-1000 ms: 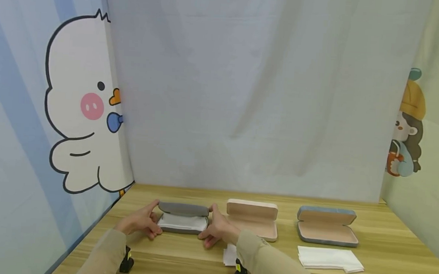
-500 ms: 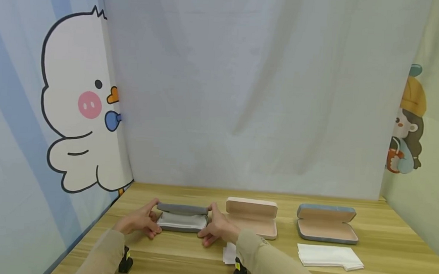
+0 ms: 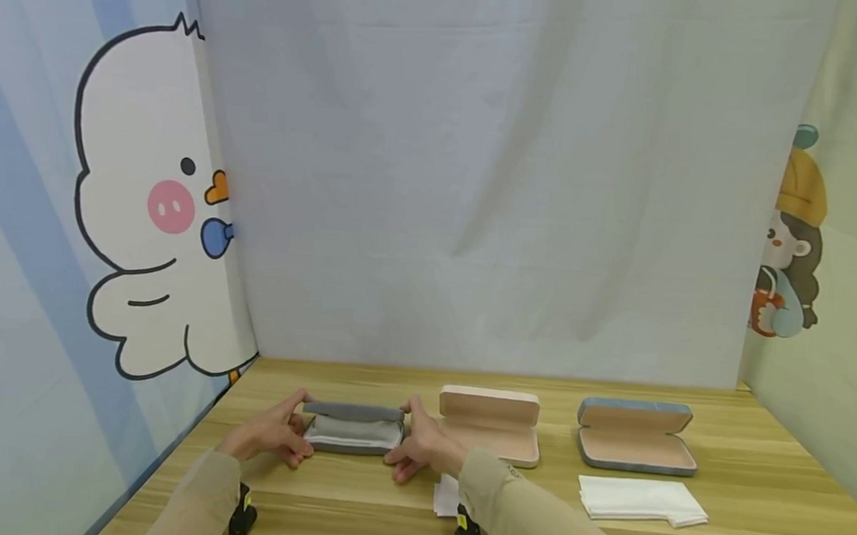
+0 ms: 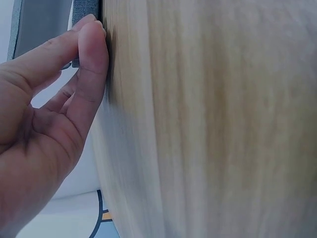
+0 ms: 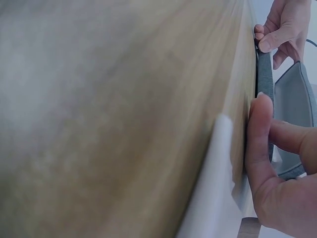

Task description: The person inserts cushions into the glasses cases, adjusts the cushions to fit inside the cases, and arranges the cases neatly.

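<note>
A grey glasses case (image 3: 354, 412) lies on the table at the left, its lid tilted partly down over the base. Inside the base is a folded white cloth (image 3: 354, 432). My left hand (image 3: 269, 433) grips the case's left end, one finger up at the lid and the thumb low at the front corner. At the opposite end my right hand (image 3: 425, 445) holds the case in the same way. From the right wrist view, the thumb (image 5: 259, 124) presses against the front edge of the grey base, and the lid (image 5: 293, 94) stands apart from it.
A cream glasses case (image 3: 488, 440) stands open just right of my right hand. Farther right is an open blue glasses case (image 3: 637, 452), with a folded white cloth (image 3: 642, 501) in front. Another white cloth (image 3: 447, 496) shows partly beneath my right forearm.
The lid of the grey case has come down toward the base, so less of its inside shows. Both hands have stayed at its ends.
</note>
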The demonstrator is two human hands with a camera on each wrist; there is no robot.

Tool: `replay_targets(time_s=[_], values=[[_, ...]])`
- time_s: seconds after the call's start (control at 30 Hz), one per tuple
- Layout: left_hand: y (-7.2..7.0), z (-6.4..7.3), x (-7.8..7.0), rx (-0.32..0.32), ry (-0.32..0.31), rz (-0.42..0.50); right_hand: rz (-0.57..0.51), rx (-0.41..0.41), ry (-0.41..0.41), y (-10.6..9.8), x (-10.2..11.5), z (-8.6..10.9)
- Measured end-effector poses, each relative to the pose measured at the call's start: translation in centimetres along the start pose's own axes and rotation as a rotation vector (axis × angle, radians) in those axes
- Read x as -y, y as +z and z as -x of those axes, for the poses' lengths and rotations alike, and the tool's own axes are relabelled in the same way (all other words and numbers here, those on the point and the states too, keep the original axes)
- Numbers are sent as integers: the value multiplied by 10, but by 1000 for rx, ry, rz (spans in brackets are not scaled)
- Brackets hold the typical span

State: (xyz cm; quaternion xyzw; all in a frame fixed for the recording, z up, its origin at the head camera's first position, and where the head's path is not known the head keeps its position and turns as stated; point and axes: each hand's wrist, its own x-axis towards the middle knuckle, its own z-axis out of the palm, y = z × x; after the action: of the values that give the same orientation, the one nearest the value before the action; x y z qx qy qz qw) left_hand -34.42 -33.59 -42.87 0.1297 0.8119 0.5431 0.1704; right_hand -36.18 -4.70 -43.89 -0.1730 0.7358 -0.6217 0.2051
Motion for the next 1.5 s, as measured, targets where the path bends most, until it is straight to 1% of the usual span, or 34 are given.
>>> replay_targets(time_s=[0.17, 0.47, 0.83, 1.0, 1.27, 1.5], values=[[0, 1, 1, 1, 3, 5, 0, -3, -1, 1, 0, 1], [2, 3, -1, 1, 9, -5, 5, -9, -1, 1, 0, 1], [0, 3, -1, 17, 19, 17, 7, -12, -14, 1, -2, -1], [1, 3, 0, 10, 15, 14, 11, -13, -25, 0, -4, -1], [-1, 8, 2, -11, 20, -6, 8, 2, -38, 4, -5, -2], [-2, 8, 2, -3, 9, 1, 34, -30, -35, 8, -4, -2]])
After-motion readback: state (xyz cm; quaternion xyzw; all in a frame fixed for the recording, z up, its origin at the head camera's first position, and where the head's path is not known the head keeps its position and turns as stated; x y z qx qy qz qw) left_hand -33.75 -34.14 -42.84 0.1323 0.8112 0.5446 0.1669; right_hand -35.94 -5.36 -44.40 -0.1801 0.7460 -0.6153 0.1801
